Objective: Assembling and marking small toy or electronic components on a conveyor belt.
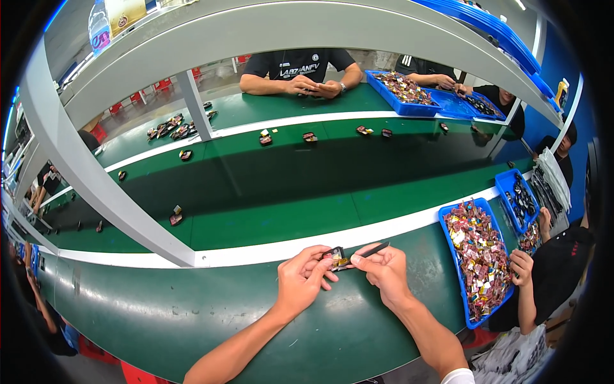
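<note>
My left hand pinches a small black plastic casing with red and yellowish parts and fine wiring inside. It is held up over the green worktop, near the white rail. Close against its right side, my right hand grips a slim black stick-like piece between thumb and fingers. Whether that piece is a tool or a part of the casing I cannot tell. The fingertips of both hands almost meet at the casing, and they partly hide the small parts there.
Beyond the white rail runs a green conveyor belt carrying several small casings, one of them at the left. A blue tray heaped with small wired parts stands right, beside a co-worker's hand. A grey post rises left.
</note>
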`<control>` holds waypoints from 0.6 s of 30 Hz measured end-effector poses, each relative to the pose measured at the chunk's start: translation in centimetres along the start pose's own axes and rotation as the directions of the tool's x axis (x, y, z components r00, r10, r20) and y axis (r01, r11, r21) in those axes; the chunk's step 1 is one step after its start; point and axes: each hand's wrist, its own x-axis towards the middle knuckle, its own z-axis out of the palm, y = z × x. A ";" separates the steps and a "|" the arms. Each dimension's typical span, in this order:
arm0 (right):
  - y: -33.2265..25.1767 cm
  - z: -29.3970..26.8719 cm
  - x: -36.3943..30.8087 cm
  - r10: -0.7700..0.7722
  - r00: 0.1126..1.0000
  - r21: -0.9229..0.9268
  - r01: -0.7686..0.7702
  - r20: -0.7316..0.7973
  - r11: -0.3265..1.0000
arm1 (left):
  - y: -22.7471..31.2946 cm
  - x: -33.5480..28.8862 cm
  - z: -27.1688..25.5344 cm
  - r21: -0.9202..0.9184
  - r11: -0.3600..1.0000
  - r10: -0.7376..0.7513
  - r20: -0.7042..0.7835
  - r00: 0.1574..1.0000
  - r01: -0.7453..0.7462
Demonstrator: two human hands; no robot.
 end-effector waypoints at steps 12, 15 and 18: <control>-0.1 -0.2 0.0 0.010 1.000 0.017 -0.010 -0.002 1.000 | 0.4 -0.4 0.5 0.115 0.986 0.120 -0.009 0.993 -0.118; 0.1 -0.1 0.1 0.013 1.000 0.022 -0.013 -0.002 1.000 | 0.2 -0.5 0.6 0.170 0.969 0.184 -0.007 0.983 -0.180; 0.2 -0.3 0.0 -0.003 1.000 0.037 0.004 0.000 0.999 | 0.1 -0.5 0.6 0.216 0.947 0.245 -0.007 0.970 -0.237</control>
